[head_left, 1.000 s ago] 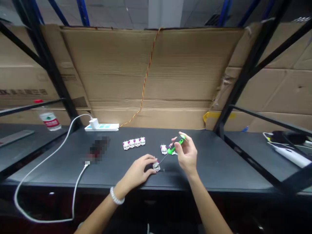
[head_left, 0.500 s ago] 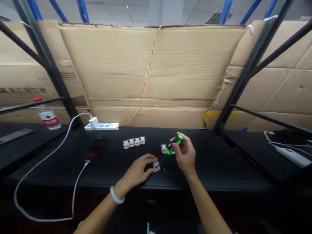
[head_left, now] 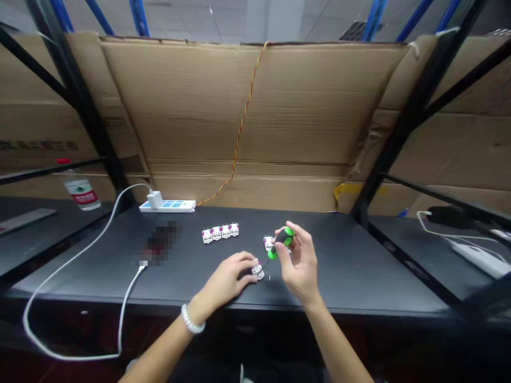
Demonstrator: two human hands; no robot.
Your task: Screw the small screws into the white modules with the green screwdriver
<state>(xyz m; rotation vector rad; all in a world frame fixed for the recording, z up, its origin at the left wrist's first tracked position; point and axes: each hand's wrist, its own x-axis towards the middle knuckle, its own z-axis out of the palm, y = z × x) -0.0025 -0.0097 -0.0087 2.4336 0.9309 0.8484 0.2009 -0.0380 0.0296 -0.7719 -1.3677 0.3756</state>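
Note:
Between the thumb and fingers of my left hand (head_left: 231, 276), a small white block with a purple part (head_left: 257, 270) is pinched against the black table. My right hand (head_left: 300, 260) grips a green and black screwdriver (head_left: 281, 242), held at a slant. Its thin shaft runs down to the white block, and the tip appears to touch its top. A tiny pale piece, perhaps a screw (head_left: 269, 277), lies just right of the block. Behind the screwdriver sits another white and purple block (head_left: 268, 243), partly covered by my right hand.
Several like blocks (head_left: 221, 232) stand in a row further back on the table (head_left: 351, 266). A white power strip (head_left: 171, 206) lies by the cardboard wall (head_left: 279, 106), with a white cable (head_left: 51, 282) looping left. Dark rack posts (head_left: 399, 127) rise at both sides.
The screwdriver handle has shifted slightly left and stands a little steeper, with my right fingers moved around it. My left hand stays on the block. The picture's lighting differs.

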